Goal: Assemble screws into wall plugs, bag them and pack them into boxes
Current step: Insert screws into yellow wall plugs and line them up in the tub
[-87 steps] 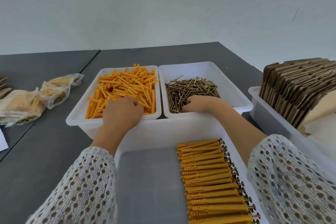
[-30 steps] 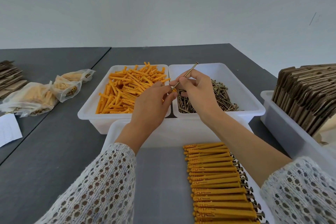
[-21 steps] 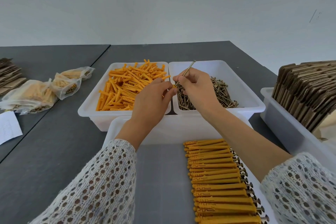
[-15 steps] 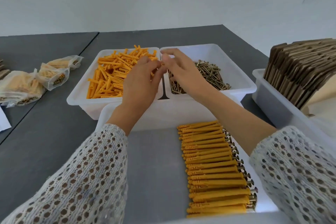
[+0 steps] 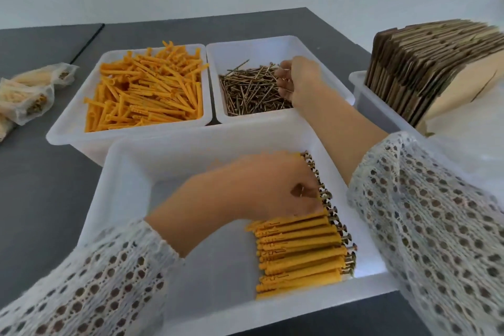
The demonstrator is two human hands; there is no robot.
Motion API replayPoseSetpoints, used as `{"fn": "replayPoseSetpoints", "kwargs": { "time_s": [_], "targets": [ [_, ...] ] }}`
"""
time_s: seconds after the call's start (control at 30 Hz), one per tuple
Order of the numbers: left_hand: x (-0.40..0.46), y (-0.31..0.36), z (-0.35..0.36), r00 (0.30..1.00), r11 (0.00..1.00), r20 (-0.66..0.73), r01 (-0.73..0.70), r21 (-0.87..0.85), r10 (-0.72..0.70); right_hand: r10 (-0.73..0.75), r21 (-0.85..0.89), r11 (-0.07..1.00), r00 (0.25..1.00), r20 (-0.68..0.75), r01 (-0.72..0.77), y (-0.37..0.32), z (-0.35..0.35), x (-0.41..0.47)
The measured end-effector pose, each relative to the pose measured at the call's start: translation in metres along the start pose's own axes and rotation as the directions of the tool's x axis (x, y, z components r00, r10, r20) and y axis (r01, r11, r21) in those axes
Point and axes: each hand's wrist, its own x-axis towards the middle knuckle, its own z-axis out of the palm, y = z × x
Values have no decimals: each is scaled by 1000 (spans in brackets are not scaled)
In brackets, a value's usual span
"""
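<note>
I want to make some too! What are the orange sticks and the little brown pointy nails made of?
The loose orange ribbed wall plugs look like matte moulded plastic: one even colour, with slits. The thin brownish-gold screws look like metal with a brassy coating, since they glint. The white tub holding them looks like smooth, slightly see-through plastic.

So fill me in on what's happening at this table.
A person is fitting screws into orange wall plugs. The left hand is low over the row of finished plugs in the near tray; it is blurred, so its grip is unclear. The right hand reaches into the screw bin, fingers curled among the screws. The loose plugs lie untouched in the bin beside it.
</note>
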Motion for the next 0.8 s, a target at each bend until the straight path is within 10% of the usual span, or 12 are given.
{"fn": "replayPoseSetpoints", "kwargs": {
  "time_s": [0.23,0.8],
  "targets": [
    [6,23,28,989,954,-46,-120,276,138,31,-60,998,1000,-3,-31,0,0,1],
    [8,23,34,992,994,75,-106,13,105,14,-79,997,1000,24,-13,2,2,6]
  ]
}}
